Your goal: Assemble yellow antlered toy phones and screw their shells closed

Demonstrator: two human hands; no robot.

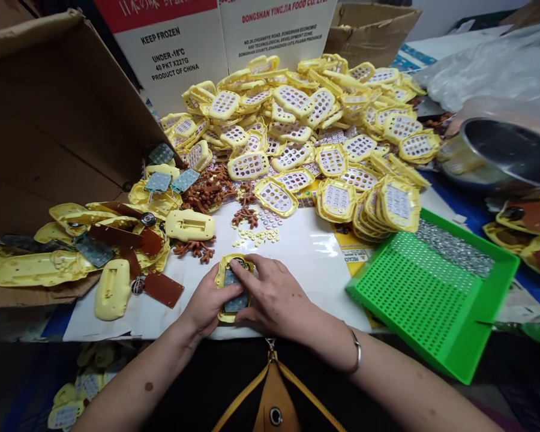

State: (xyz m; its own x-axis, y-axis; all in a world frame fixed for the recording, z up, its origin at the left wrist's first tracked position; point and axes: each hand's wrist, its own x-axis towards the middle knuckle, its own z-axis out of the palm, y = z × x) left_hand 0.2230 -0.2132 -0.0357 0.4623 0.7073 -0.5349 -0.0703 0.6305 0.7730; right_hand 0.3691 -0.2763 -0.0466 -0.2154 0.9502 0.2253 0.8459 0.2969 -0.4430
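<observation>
A yellow plastic shell (222,277) with a greenish-grey circuit board (234,303) inside it is in both hands at the table's front edge. My left hand (206,306) wraps round its left side, thumb across the board. My right hand (276,294) closes over the right side, its index finger bent onto the board's upper end near a dark round part. That hand hides much of the shell's right half. Just beyond lie small pale yellow rings (258,237) and brown rubbery branched pieces (246,216).
A large heap of yellow shells with white button panels (292,99) fills the back. Yellow backs and brown boards (164,289) lie left, by a cardboard box (49,120). To the right are a green tray (414,282) with small screws (454,249) and a metal bowl (459,144).
</observation>
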